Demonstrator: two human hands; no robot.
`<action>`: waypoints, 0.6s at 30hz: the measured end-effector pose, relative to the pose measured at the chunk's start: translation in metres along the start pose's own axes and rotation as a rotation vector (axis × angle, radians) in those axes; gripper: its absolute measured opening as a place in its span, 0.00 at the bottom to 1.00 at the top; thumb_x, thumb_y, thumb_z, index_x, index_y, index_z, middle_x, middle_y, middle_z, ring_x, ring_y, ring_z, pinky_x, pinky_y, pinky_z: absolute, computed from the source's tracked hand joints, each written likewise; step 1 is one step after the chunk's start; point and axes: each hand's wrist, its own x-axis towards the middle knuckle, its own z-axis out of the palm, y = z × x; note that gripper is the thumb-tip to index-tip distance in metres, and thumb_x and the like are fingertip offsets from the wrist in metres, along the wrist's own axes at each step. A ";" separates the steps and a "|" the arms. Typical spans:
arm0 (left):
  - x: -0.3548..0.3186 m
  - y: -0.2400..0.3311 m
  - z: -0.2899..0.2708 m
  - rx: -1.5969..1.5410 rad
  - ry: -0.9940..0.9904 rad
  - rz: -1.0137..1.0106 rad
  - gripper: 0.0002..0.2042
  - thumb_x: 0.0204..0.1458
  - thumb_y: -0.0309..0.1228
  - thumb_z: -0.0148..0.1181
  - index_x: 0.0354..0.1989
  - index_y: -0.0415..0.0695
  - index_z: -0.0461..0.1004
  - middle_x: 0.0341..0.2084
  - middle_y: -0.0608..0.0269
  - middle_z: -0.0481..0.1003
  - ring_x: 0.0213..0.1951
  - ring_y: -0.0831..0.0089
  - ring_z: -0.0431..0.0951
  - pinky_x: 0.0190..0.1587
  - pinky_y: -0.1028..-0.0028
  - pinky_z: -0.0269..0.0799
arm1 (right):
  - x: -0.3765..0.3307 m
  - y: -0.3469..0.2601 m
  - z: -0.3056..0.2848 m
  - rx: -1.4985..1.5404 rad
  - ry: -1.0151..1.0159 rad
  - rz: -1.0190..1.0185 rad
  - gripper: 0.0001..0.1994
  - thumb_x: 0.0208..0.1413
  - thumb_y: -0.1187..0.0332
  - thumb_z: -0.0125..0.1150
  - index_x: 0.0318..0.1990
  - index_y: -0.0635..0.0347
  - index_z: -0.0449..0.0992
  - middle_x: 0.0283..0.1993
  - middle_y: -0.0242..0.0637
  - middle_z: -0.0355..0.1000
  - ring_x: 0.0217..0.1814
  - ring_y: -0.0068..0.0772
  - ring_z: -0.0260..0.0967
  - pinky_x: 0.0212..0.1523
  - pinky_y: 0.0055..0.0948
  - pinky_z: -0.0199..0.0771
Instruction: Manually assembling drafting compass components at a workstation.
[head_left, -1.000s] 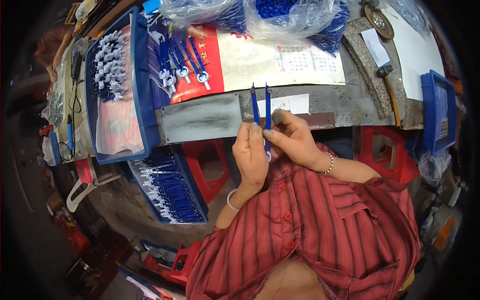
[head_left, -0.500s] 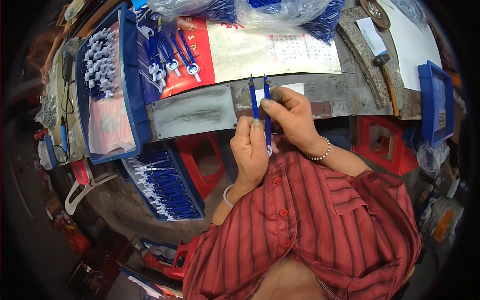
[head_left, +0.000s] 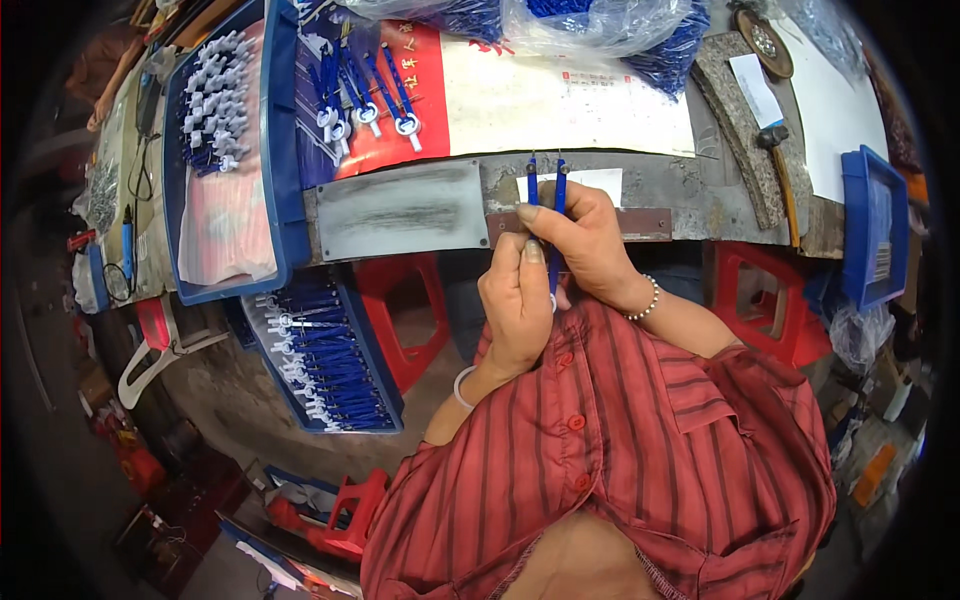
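Both hands are busy over the bench (head_left: 700,195) edge: right hand (head_left: 585,245) and left hand (head_left: 517,305) pinch shut around two blue pens (head_left: 548,215), tips pointing up and away. Looks like mid-assembly, fitting parts together. I'd guess the next move needs a steady push, keeping both pens aligned.

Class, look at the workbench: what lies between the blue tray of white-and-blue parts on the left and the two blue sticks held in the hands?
In the head view, a grey metal plate lies flat on the bench between the blue tray and the blue sticks.
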 end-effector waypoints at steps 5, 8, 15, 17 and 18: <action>-0.003 -0.005 -0.002 0.000 0.014 -0.016 0.10 0.61 0.29 0.42 0.29 0.38 0.64 0.12 0.66 0.67 0.13 0.81 0.69 0.16 0.79 0.61 | 0.005 -0.002 -0.007 0.023 -0.001 0.103 0.09 0.54 0.67 0.60 0.28 0.63 0.74 0.22 0.26 0.69 0.20 0.12 0.62 0.18 0.16 0.61; -0.008 -0.010 -0.003 -0.078 -0.021 -0.083 0.10 0.61 0.29 0.42 0.29 0.38 0.65 0.13 0.67 0.67 0.14 0.82 0.69 0.17 0.80 0.62 | 0.008 -0.007 -0.014 0.066 0.007 0.049 0.06 0.54 0.68 0.59 0.32 0.62 0.74 0.23 0.25 0.69 0.21 0.12 0.62 0.20 0.15 0.62; 0.001 -0.011 -0.008 -0.274 -0.081 -0.088 0.08 0.60 0.30 0.48 0.32 0.39 0.63 0.25 0.63 0.69 0.25 0.81 0.73 0.21 0.81 0.65 | -0.009 -0.011 -0.022 -0.033 -0.142 0.121 0.04 0.55 0.71 0.59 0.35 0.62 0.73 0.28 0.26 0.69 0.27 0.12 0.64 0.27 0.15 0.65; 0.005 -0.010 -0.009 -0.363 -0.169 -0.009 0.07 0.58 0.26 0.51 0.40 0.38 0.62 0.35 0.61 0.69 0.37 0.78 0.74 0.32 0.82 0.70 | -0.008 -0.012 -0.020 -0.045 -0.199 0.028 0.05 0.54 0.72 0.59 0.36 0.62 0.73 0.29 0.25 0.69 0.27 0.13 0.64 0.27 0.15 0.64; 0.006 -0.005 -0.008 -0.361 -0.173 -0.006 0.07 0.58 0.26 0.51 0.40 0.38 0.62 0.35 0.61 0.69 0.37 0.78 0.74 0.32 0.82 0.70 | -0.007 -0.013 -0.020 -0.060 -0.256 -0.062 0.05 0.54 0.72 0.60 0.36 0.62 0.73 0.30 0.25 0.69 0.28 0.13 0.64 0.28 0.15 0.64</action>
